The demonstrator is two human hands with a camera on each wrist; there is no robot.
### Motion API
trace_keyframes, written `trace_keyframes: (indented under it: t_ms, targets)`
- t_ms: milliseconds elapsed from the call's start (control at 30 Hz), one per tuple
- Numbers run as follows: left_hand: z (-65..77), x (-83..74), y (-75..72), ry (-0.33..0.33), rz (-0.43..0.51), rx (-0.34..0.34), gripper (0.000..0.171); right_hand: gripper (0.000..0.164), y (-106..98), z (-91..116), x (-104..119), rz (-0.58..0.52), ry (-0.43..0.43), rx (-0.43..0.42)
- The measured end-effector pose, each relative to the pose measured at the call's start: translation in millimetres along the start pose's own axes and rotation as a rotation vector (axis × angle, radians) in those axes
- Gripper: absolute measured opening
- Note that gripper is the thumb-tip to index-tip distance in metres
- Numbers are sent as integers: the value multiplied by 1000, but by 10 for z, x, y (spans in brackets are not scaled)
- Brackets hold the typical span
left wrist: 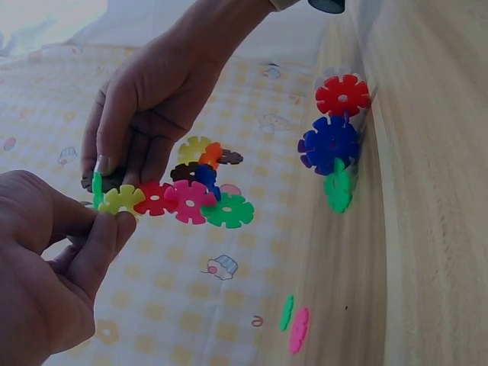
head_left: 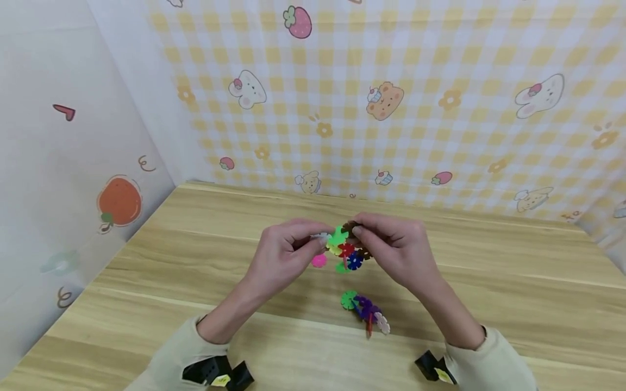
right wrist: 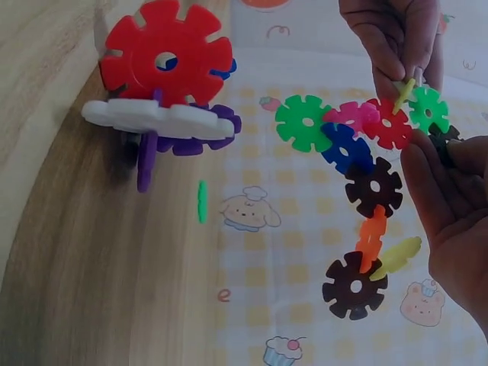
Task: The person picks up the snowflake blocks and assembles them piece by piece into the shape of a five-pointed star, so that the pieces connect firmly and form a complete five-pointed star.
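Both hands are raised over the table, fingertips close together at a chain of interlocking snowflake discs. My left hand (head_left: 283,252) pinches the chain's end, where a white disc (head_left: 321,236) and a yellow disc (left wrist: 122,200) show at its fingertips. Between thumb and fingers, my right hand (head_left: 403,247) holds a dark brown disc (head_left: 350,228) beside a bright green disc (right wrist: 428,109). From there the chain hangs on through red (right wrist: 390,123), pink (left wrist: 191,202), green (right wrist: 303,123), blue (right wrist: 345,150), brown (right wrist: 374,187), orange (right wrist: 371,239) and yellow (right wrist: 398,258) discs.
A second joined cluster (head_left: 367,308) of green, purple, blue, red and white discs stands on the wooden table (head_left: 205,293), nearer the body. A loose pink disc (left wrist: 300,330) and a loose green disc (left wrist: 287,313) lie farther back. A checked cloth (head_left: 342,146) hangs behind the table.
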State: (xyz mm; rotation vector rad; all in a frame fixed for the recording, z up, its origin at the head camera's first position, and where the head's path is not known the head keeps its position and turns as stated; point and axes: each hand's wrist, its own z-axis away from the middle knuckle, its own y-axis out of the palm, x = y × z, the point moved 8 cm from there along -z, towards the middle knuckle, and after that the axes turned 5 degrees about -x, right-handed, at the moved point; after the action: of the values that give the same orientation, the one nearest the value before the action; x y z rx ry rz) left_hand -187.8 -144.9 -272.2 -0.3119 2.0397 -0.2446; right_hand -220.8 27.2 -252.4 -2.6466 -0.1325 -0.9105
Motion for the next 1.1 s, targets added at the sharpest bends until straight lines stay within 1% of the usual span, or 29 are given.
trace_keyframes:
  t_ms: [133, 267, 400, 467, 533, 567, 633, 700, 733, 767, 867, 933, 1000, 1100]
  targets:
    - [-6, -4, 11, -2, -3, 0, 19, 22, -7, 13, -1, -3, -2, -20]
    - [-6, 21, 24, -19, 7, -1, 20, 21, -3, 22, 3, 11, -11, -37]
    - [11, 29, 24, -26, 0, -1, 21, 20, -14, 20, 10, 30, 12, -38]
    - [19, 11, 26, -14, 5, 5, 22, 20, -35, 8, 23, 48, 35, -42]
    - [21, -22, 27, 12, 13, 12, 25, 19, -50, -10, 36, 62, 61, -42]
    - [22, -35, 29, 20, 31, 18, 28, 18, -51, -20, 40, 66, 73, -39]
    - [19, -58, 39, 35, 60, 37, 34, 18, -46, -40, 54, 62, 84, -34]
    - [13, -75, 43, 52, 56, 48, 39, 18, -23, -52, 63, 51, 86, -27]
    - [13, -67, 42, 45, 59, 51, 39, 17, -4, -56, 64, 45, 86, -24]
    - [12, -63, 41, 39, 65, 52, 38, 17, 13, -58, 68, 43, 85, -23]
    - [2, -55, 19, 41, 29, 30, 35, 16, 68, -57, 72, 27, 90, -17]
    - [-5, -49, 13, 36, 39, 22, 33, 15, 100, -52, 68, 14, 105, -11]
    - [-12, -55, 9, 47, 31, 14, 31, 15, 123, -45, 71, 11, 111, -5]
    - [-9, -62, 11, 49, 46, 11, 26, 14, 146, -31, 79, 12, 113, -4]
